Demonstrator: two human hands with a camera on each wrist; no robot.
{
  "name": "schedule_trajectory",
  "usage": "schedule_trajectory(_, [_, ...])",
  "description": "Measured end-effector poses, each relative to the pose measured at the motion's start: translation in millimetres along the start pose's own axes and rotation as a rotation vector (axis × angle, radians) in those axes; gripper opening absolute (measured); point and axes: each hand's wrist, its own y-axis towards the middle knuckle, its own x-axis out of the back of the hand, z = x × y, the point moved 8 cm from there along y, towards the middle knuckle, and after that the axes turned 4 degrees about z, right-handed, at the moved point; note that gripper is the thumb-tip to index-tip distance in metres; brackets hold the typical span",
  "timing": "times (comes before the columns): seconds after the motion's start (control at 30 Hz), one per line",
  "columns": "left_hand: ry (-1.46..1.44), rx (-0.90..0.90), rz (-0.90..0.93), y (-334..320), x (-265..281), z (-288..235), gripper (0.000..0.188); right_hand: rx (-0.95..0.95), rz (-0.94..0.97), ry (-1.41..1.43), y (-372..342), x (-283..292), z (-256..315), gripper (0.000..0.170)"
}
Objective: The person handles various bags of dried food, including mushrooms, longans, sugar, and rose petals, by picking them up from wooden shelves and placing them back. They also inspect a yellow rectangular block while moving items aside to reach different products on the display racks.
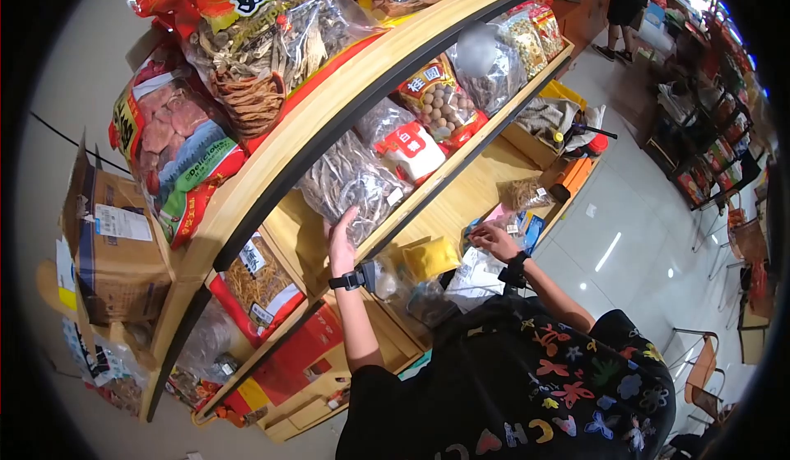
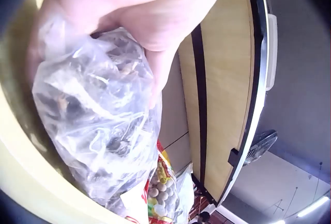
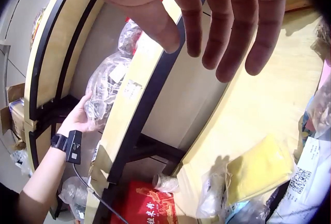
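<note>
- The left hand (image 1: pixel 341 244) grips one end of the clear bag (image 1: pixel 350 182), thumb and fingers around it.
- That bag lies on a wooden shelf (image 1: pixel 298 228), beside a red-and-white bag (image 1: pixel 409 149).
- The right hand (image 1: pixel 494 242) holds nothing, fingers apart, near a yellow packet (image 1: pixel 432 258).

Pretty bright indoor light, with glare streaks on the glossy floor (image 1: pixel 605 295) and blown-out shine across the plastic bag (image 2: pixel 98 115). Fisheye bends everything, corners go black, far background's kinda soft.
</note>
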Motion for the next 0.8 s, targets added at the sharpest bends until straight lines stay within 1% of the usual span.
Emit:
schedule_trajectory(0.03, [0.025,-0.044,-0.014,-4.0,1.9,-5.9,0.052,-0.004,0.005,-0.002,0.0,-1.0,0.4,0.027])
schedule_trajectory(0.07, [0.023,-0.043,-0.022,-6.1,5.7,-7.2,0.052,0.005,-0.002,0.032,0.8,-1.3,1.9,0.028])
schedule_trajectory(0.13, [-0.012,0.038,-0.083,-12.6,12.4,-10.5,0.044,0.013,-0.001,0.066,4.9,-4.0,8.4,0.029])
schedule_trajectory(0.17, [-0.019,-0.018,-0.081,-18.9,11.0,-15.9,0.039,0.026,0.006,0.094,7.5,-5.7,12.2,0.032])
schedule_trajectory(0.2, [-0.019,-0.019,-0.087,-27.4,7.7,-22.0,0.039,0.037,0.013,0.122,9.2,-7.6,21.6,0.036])
schedule_trajectory(0.23, [-0.066,0.009,-0.088,-35.8,6.8,-23.4,0.04,0.03,0.047,0.144,9.7,-12.0,34.9,0.045])
schedule_trajectory(0.27, [-0.112,0.036,-0.087,-42.4,8.3,-23.1,0.04,0.029,0.051,0.146,11.3,-16.1,48.2,0.045])
schedule_trajectory(0.3, [-0.112,0.102,-0.081,-46.3,14.9,-16.8,0.041,0.062,0.04,0.185,13.3,-19.8,62.6,0.048])
schedule_trajectory(0.33, [-0.11,0.105,-0.085,-54.4,15.8,-17.5,0.041,0.093,0.028,0.225,14.7,-23.4,76.7,0.052])
schedule_trajectory(0.37, [-0.138,0.116,-0.077,-64.1,14.9,-15.3,0.038,0.045,0.038,0.314,16.4,-28.4,84.4,0.056])
schedule_trajectory(0.4, [-0.166,0.13,-0.07,-75.0,12.1,-14.5,0.035,0.043,0.053,0.394,16.4,-32.7,96.3,0.057])
schedule_trajectory(0.43, [-0.199,0.199,-0.048,-86.2,8.0,-10.4,0.035,0.027,0.068,0.473,16.7,-37.6,104.5,0.057])
schedule_trajectory(0.47, [-0.188,0.21,-0.05,-96.9,10.2,-6.4,0.036,0.011,0.083,0.552,17.2,-41.8,112.5,0.056])
schedule_trajectory(0.5, [-0.163,0.219,-0.071,-104.6,16.7,0.9,0.036,0.014,0.136,0.567,16.4,-47.2,124.1,0.067])
schedule_trajectory(0.53, [-0.138,0.227,-0.09,-112.7,21.8,7.4,0.037,0.005,0.136,0.571,14.8,-49.8,130.5,0.067])
schedule_trajectory(0.57, [-0.107,0.169,-0.061,-122.6,23.0,8.8,0.038,0.001,0.215,0.57,13.0,-57.9,137.8,0.075])
schedule_trajectory(0.6, [-0.106,0.196,-0.068,-133.0,27.8,15.7,0.044,-0.001,0.294,0.568,12.0,-66.1,141.6,0.082])
schedule_trajectory(0.63, [-0.038,0.124,-0.051,-140.8,11.7,3.7,0.048,0.007,0.336,0.451,10.8,-72.6,145.6,0.094])
schedule_trajectory(0.67, [0.03,0.054,-0.037,-150.8,-4.6,-9.4,0.053,0.006,0.368,0.405,6.6,-74.5,149.6,0.1])
schedule_trajectory(0.7, [0.032,0.086,0.017,-156.5,-9.5,-5.1,0.06,0.044,0.397,0.366,4.2,-81.6,156.1,0.102])
schedule_trajectory(0.73, [0.064,0.062,0.1,-159.2,-18.6,-5.0,0.058,0.083,0.427,0.326,1.9,-88.4,159.7,0.104])
schedule_trajectory(0.77, [0.074,0.069,0.129,-163.5,-21.2,-0.6,0.057,0.085,0.39,0.175,1.5,-88.1,149.9,0.106])
schedule_trajectory(0.8, [0.084,0.077,0.161,-167.3,-23.7,4.1,0.056,0.077,0.392,0.178,-0.7,-90.4,146.4,0.106])
